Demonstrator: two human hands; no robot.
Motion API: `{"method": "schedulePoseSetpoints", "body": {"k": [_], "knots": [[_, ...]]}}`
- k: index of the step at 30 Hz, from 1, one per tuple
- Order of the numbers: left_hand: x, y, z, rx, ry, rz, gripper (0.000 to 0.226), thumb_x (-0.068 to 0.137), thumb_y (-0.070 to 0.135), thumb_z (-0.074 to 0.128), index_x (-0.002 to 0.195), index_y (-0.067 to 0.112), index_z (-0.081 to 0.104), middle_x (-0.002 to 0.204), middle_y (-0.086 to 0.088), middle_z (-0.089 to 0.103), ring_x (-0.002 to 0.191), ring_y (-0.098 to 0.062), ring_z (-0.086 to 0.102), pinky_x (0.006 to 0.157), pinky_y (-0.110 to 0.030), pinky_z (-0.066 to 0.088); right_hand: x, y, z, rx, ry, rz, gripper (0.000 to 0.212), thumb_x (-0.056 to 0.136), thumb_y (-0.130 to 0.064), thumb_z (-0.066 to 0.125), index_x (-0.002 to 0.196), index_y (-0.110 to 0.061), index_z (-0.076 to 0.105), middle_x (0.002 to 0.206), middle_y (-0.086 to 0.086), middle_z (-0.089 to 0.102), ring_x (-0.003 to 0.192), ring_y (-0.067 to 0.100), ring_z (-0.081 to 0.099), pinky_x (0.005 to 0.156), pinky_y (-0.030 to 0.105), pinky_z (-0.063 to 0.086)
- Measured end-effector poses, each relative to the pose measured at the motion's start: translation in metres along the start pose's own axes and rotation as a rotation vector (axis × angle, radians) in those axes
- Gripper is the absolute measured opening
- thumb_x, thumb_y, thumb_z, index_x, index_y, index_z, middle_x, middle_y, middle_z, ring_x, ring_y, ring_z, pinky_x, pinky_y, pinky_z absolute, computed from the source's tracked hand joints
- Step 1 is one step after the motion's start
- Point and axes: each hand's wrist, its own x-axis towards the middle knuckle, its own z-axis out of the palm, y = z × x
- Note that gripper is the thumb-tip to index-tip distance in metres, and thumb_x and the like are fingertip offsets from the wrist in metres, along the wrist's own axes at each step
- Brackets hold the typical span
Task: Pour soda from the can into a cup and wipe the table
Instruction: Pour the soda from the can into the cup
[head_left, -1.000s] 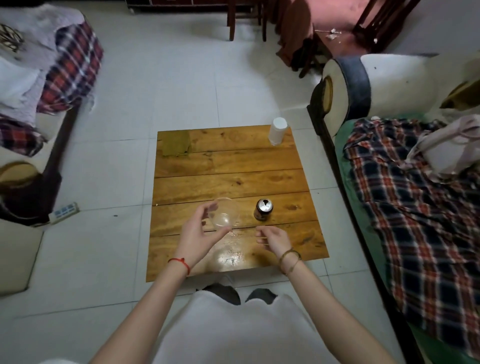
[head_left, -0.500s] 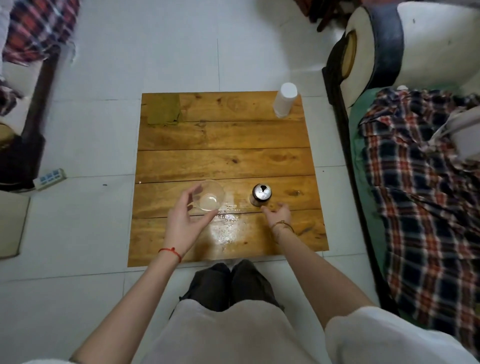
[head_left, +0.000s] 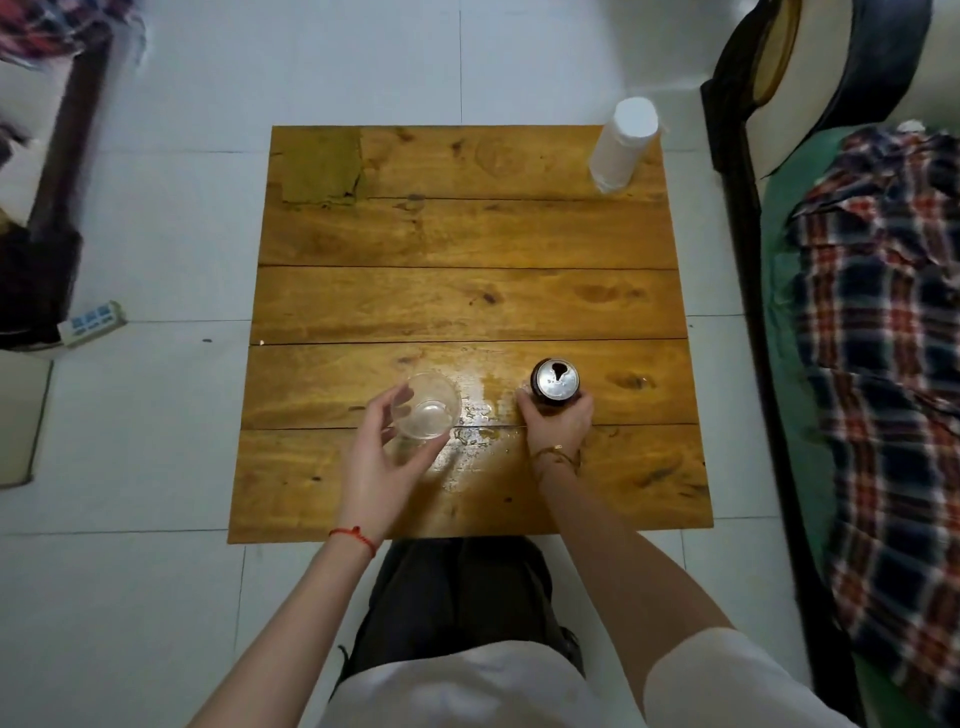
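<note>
So the right hand (head_left: 558, 423) is wrapped around the soda can (head_left: 555, 382) from the near side, fingers curled round its body. The can stands upright on the table (head_left: 467, 291), already opened, with the dark mouth hole showing in the silver top. It sits on the near-right part of the tabletop.

The left hand (head_left: 382, 462) has the clear plastic cup (head_left: 428, 405), thumb on one side and fingers curved around the left of the rim. Looks empty to me, though it's see-through, so hard to be sure. Can't tell whether the cup is resting on the wood or lifted a bit off it. It's left of the can, a little apart from it.

Between the two and towards the near edge there's a wet patch (head_left: 475, 415) on the boards, shiny with small droplets.

Further out: a white upside-down stack of cups (head_left: 623, 143) at the far-right corner of the table, and a dull greenish cloth (head_left: 322, 166) lying flat at the far-left corner. Off to the right of the table there's a sofa with a plaid blanket (head_left: 883, 338) on it, and a power strip (head_left: 92, 323) on the tiled floor to the left.
</note>
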Motion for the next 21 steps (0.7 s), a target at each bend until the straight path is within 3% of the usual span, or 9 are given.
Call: {"method": "schedulePoseSetpoints", "body": {"k": [3, 9, 12, 15, 19, 21], "knots": [[0.000, -0.004, 0.001, -0.006, 0.003, -0.016, 0.065, 0.078, 0.024, 0.081, 0.134, 0.028, 0.048, 0.133, 0.012, 0.058, 0.121, -0.002, 0.055, 0.094, -0.010, 0.045, 0.002, -0.001, 0.004, 0.026, 0.050, -0.026, 0.080, 0.062, -0.038, 0.088, 0.122, -0.004, 0.047, 0.121, 0.012, 0.054, 0.115, 0.027, 0.051, 0.097, 0.038, 0.045], [-0.005, 0.011, -0.008, -0.015, -0.008, -0.016, 0.064, 0.077, 0.026, 0.082, 0.132, 0.031, 0.048, 0.131, 0.014, 0.058, 0.122, -0.001, 0.054, 0.098, -0.017, 0.046, -0.002, -0.010, -0.020, -0.016, -0.048, -0.093, 0.069, 0.066, -0.044, 0.083, 0.120, -0.013, 0.052, 0.117, 0.004, 0.060, 0.112, 0.024, 0.055, 0.097, 0.043, 0.049], [-0.009, 0.028, -0.019, 0.001, -0.025, 0.003, 0.065, 0.076, 0.029, 0.082, 0.132, 0.031, 0.048, 0.131, 0.015, 0.058, 0.122, -0.002, 0.054, 0.101, -0.028, 0.048, -0.018, -0.030, -0.050, -0.018, -0.141, -0.165, 0.059, 0.069, -0.039, 0.082, 0.115, -0.018, 0.052, 0.114, 0.000, 0.061, 0.108, 0.019, 0.057, 0.089, 0.031, 0.050], [-0.013, 0.057, -0.036, 0.022, -0.038, 0.042, 0.063, 0.076, 0.031, 0.082, 0.130, 0.033, 0.049, 0.129, 0.015, 0.059, 0.121, 0.001, 0.053, 0.102, -0.029, 0.047, -0.040, -0.063, -0.084, -0.015, -0.235, -0.276, 0.050, 0.072, -0.030, 0.083, 0.109, -0.023, 0.049, 0.106, -0.006, 0.060, 0.099, 0.012, 0.057, 0.079, 0.017, 0.046], [-0.017, 0.102, -0.058, 0.047, -0.077, 0.100, 0.066, 0.074, 0.032, 0.083, 0.132, 0.029, 0.050, 0.132, 0.010, 0.059, 0.123, -0.005, 0.053, 0.106, -0.029, 0.045, -0.070, -0.115, -0.125, -0.031, -0.329, -0.431, 0.072, 0.069, -0.039, 0.083, 0.130, -0.020, 0.048, 0.125, -0.006, 0.058, 0.112, 0.007, 0.053, 0.091, 0.018, 0.045], [-0.018, 0.123, -0.068, 0.041, -0.098, 0.126, 0.069, 0.074, 0.028, 0.083, 0.134, 0.025, 0.050, 0.134, 0.008, 0.058, 0.125, -0.007, 0.052, 0.108, -0.028, 0.042, -0.084, -0.139, -0.142, -0.045, -0.362, -0.508, 0.083, 0.066, -0.049, 0.080, 0.136, -0.022, 0.045, 0.132, -0.006, 0.055, 0.121, 0.009, 0.051, 0.100, 0.027, 0.045]]}}
